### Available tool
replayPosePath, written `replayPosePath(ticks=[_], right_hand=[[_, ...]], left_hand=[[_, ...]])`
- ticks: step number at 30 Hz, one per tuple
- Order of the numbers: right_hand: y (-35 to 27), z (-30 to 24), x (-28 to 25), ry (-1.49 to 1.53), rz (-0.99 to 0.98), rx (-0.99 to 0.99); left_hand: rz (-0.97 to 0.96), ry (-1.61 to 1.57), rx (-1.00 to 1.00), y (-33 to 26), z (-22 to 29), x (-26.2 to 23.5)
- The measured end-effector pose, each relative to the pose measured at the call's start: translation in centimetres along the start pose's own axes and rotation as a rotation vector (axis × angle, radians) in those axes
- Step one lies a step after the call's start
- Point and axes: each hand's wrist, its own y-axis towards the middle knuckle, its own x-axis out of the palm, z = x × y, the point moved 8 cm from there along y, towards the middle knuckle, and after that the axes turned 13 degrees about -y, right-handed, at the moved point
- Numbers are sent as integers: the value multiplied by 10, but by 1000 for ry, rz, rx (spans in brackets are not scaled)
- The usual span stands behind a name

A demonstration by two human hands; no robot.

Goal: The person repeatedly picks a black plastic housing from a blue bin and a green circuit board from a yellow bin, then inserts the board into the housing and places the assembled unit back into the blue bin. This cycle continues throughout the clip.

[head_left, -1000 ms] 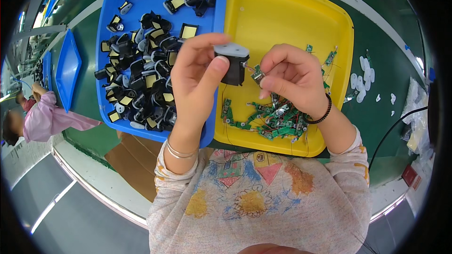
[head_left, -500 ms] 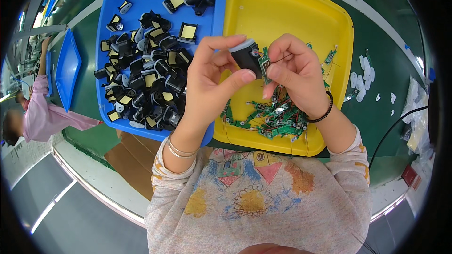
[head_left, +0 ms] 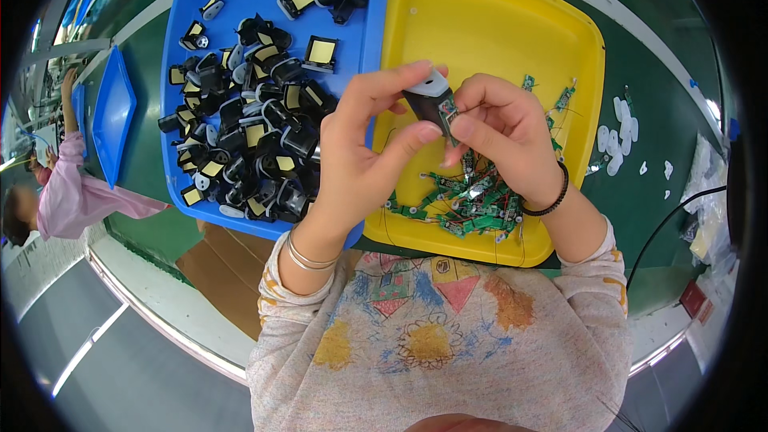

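Observation:
My left hand [head_left: 370, 140] grips a black plastic housing [head_left: 426, 104] with a grey-white end cap, between thumb and fingers. Against the housing's right side lies a small green circuit board [head_left: 446, 116], pinched by my right hand [head_left: 500, 132] at its edge. The board appears to sit at or in the housing's side opening; how deep I cannot tell. Both hands are over the yellow tray [head_left: 480, 0], where a pile of green circuit boards [head_left: 480, 204] with thin wires lies below my right hand.
To the left, a blue tray [head_left: 180, 24] holds many black housings [head_left: 232, 112], some with pale yellow pads. White oval pieces [head_left: 616, 136] and plastic bags [head_left: 708, 192] lie on the green table at right. At far left, a person in pink [head_left: 80, 184] is beside another blue tray [head_left: 114, 120].
The circuit board, earlier held just beside the housing, is now against its side. The housing has tilted and moved slightly right, and my right hand has dropped a little.

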Motion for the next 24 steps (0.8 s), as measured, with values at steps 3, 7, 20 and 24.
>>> replayPosePath(ticks=[3,7,20,24], right_hand=[[-3,-9,-2,-265,90,-112],[-12,-43,8,-929,200,-505],[-11,-43,9,-885,128,-477],[-7,-28,4,-596,63,-295]], left_hand=[[5,-96,-15,0,1,6],[-8,-156,-1,-1,4,8],[-3,-7,40,-3,7,0],[3,-158,30,0,7,-6]])
